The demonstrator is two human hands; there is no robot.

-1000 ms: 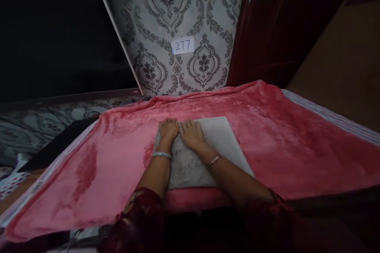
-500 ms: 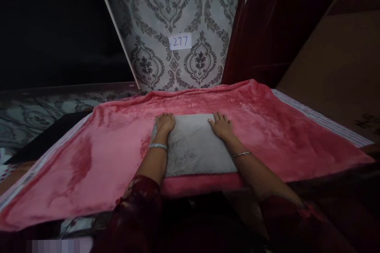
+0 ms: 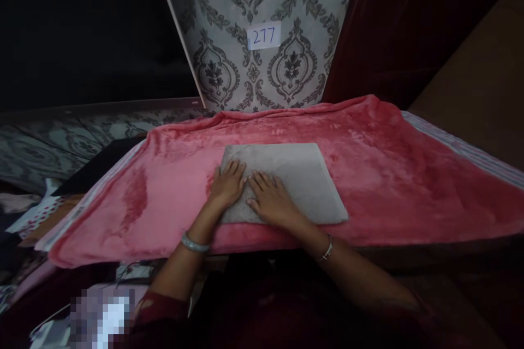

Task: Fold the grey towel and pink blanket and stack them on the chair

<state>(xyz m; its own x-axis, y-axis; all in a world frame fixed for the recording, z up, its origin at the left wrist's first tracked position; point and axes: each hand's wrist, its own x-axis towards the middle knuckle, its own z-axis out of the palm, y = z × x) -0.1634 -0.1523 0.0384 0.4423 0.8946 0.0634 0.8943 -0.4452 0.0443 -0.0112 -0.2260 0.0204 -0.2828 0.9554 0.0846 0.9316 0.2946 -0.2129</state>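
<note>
A grey, soft-looking rectangular cloth [image 3: 309, 180] lies flat on a pink plush blanket [image 3: 172, 185]. My left hand [image 3: 230, 182] rests palm down across the cloth's left edge, fingers stretched out and pointing away from me. Just right of it, my right hand [image 3: 272, 196] is pressed flat on the left half of the cloth, its fingers spread. The fingertips of the two hands are close together. Neither hand grips anything. The cloth's right half lies uncovered and looks smooth.
Behind the blanket stands a patterned wall with a paper label [image 3: 264, 36] reading 277. A large black screen [image 3: 90, 32] is at the left, a dark red glossy panel [image 3: 380, 38] at the right. Assorted clutter lies at the lower left.
My right hand has moved from the cloth's far right corner leftward and nearer to me. My left hand has slid slightly nearer along the left edge. The view has shifted.
</note>
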